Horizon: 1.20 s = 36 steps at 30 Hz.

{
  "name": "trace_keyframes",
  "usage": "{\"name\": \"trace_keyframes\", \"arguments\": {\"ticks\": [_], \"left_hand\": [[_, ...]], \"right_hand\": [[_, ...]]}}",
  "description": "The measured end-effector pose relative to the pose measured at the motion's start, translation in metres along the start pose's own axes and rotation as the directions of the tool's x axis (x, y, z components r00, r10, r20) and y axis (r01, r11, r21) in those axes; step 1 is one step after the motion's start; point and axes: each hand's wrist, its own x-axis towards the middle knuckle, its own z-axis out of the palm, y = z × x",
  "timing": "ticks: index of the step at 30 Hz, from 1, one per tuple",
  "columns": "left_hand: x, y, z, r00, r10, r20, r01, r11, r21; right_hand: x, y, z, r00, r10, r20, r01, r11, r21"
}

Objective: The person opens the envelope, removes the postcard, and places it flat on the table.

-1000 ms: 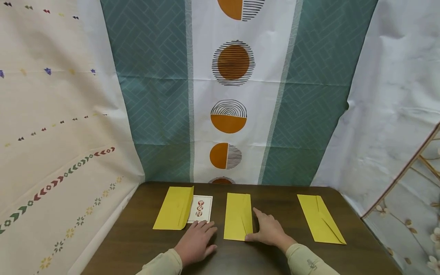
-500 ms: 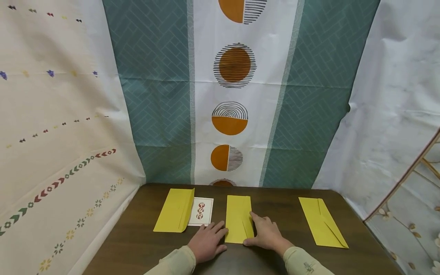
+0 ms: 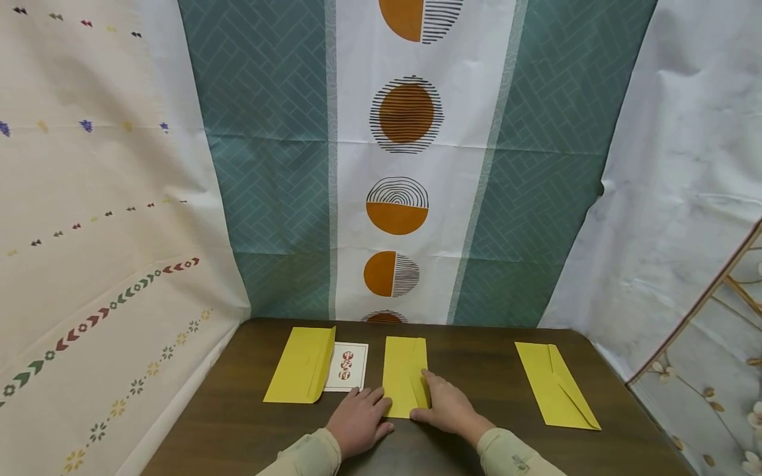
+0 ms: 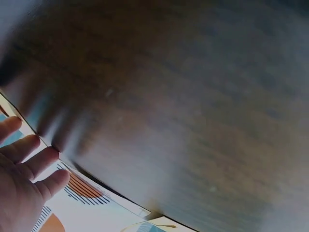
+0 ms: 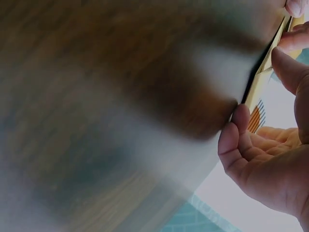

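The middle envelope (image 3: 405,375) has slid left across the table (image 3: 488,370), closer to the card (image 3: 347,365) than a second ago. The right hand (image 3: 446,411) moved left with it, resting on its right edge, and the left hand (image 3: 360,420) shifted right to touch its near left corner

A dark brown wooden table (image 3: 488,370) down low, with cloth hung up all around its far edge and both side edges. Behind the far edge, a green cloth (image 3: 268,165) with a white stripe down the middle and orange circles (image 3: 406,114) with black lines on it. Off the left edge, a cream cloth (image 3: 95,218) with rows of tiny colored shapes; off the right edge, a plain white cloth (image 3: 673,178) and a flowered cloth (image 3: 714,370) at the near right corner.
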Motion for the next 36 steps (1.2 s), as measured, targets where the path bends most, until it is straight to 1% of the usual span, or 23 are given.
{"name": "trace_keyframes", "arguments": {"ticks": [4,7,13,16,20,22,26,29,32,36], "left_hand": [[0.000,0.001,-0.001,1.000,-0.010,0.015,0.010,1.000,-0.005],[0.000,0.003,-0.001,0.999,-0.020,0.036,0.020,1.000,-0.009],[-0.002,0.004,0.001,0.994,-0.034,0.106,0.037,0.999,-0.026],[-0.002,0.003,0.001,0.990,-0.032,0.139,0.038,0.999,-0.036],[-0.003,0.001,-0.001,0.979,-0.034,0.200,0.046,0.997,-0.054],[-0.005,0.000,-0.002,0.970,-0.035,0.242,0.055,0.995,-0.080],[-0.009,0.001,0.000,0.951,-0.029,0.307,0.071,0.989,-0.127],[-0.010,0.003,0.002,0.946,-0.029,0.324,0.073,0.989,-0.125],[-0.010,0.004,0.003,0.946,-0.033,0.323,0.070,0.992,-0.104],[-0.009,0.004,0.002,0.944,-0.037,0.329,0.077,0.991,-0.110]], "right_hand": [[0.002,-0.005,0.005,1.000,-0.028,-0.004,0.028,1.000,0.001],[0.002,-0.009,0.007,1.000,-0.026,-0.012,0.026,1.000,0.000],[-0.001,-0.013,0.012,0.997,0.021,-0.069,-0.025,0.998,-0.062],[-0.002,-0.014,0.012,0.996,0.057,-0.075,-0.062,0.996,-0.070],[-0.001,-0.017,0.011,0.993,0.105,-0.061,-0.107,0.993,-0.040],[0.000,-0.018,0.012,0.990,0.126,-0.057,-0.128,0.991,-0.035],[0.001,-0.020,0.013,0.988,0.145,-0.058,-0.149,0.986,-0.072],[0.002,-0.021,0.014,0.988,0.142,-0.062,-0.148,0.984,-0.099],[0.003,-0.022,0.014,0.987,0.146,-0.064,-0.152,0.982,-0.110],[0.004,-0.022,0.015,0.986,0.153,-0.060,-0.159,0.981,-0.115]]}}
